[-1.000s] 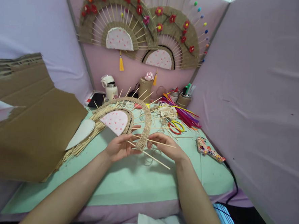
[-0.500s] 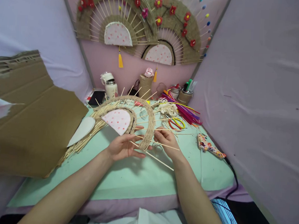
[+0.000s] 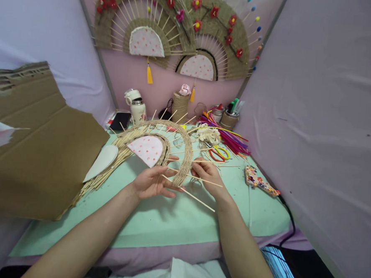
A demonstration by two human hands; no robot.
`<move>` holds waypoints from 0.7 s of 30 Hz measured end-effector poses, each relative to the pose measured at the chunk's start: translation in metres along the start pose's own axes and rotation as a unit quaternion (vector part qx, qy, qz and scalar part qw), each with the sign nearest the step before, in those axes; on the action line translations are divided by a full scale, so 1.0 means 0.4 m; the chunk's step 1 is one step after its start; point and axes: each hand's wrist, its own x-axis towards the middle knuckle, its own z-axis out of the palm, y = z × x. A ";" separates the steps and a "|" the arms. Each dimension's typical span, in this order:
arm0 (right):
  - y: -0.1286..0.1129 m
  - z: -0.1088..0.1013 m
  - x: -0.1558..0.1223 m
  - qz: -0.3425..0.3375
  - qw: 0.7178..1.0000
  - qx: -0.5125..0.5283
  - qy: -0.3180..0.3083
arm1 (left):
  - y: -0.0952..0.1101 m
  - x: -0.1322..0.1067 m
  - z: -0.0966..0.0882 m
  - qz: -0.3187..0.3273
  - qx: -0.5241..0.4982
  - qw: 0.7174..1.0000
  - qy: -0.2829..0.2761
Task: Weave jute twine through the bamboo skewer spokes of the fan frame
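Note:
A half-round fan of thin wooden sticks, with a woven twine band (image 3: 188,151) and a pink-dotted white centre (image 3: 147,149), is held tilted above the table. My left hand (image 3: 154,182) supports its lower right end from beneath, thumb near the centre and fingers spread behind the sticks. Just right of the band, my right hand (image 3: 206,174) is closed in a pinch among the stick ends. A thin loop of twine (image 3: 196,180) hangs beneath its fingers; the fingertips' exact hold is partly hidden.
Cardboard (image 3: 30,159) and a bundle of sticks (image 3: 103,174) lie left. Behind are a bottle (image 3: 138,109), a twine spool (image 3: 180,107), scissors (image 3: 220,153) and coloured pipe cleaners (image 3: 232,137). A patterned glue gun (image 3: 260,181) rests right, its cord over the edge. Finished fans (image 3: 175,42) hang behind.
The fan has shifted very slightly to the right, and the fingers of my left hand have moved a little beneath it. My right hand stays almost in place.

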 end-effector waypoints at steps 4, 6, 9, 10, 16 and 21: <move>-0.012 -0.036 -0.012 0.035 0.996 0.086 0.007 | 0.010 0.005 -0.004 0.021 0.004 0.999 0.025; -0.022 -0.053 -0.019 0.042 0.990 0.136 0.018 | 0.013 0.007 -0.004 0.023 0.002 0.999 0.037; -0.035 -0.070 -0.028 0.029 0.978 0.202 0.038 | 0.013 0.010 -0.005 0.015 0.013 0.999 0.051; -0.037 -0.074 -0.030 0.022 0.976 0.214 0.043 | 0.012 0.010 -0.005 0.010 0.019 0.998 0.053; -0.040 -0.080 -0.034 0.003 0.978 0.196 0.069 | 0.009 0.011 -0.002 0.007 0.014 0.998 0.066; -0.041 -0.076 -0.031 -0.012 0.977 0.187 0.103 | 0.011 0.016 -0.002 0.028 0.008 0.996 0.087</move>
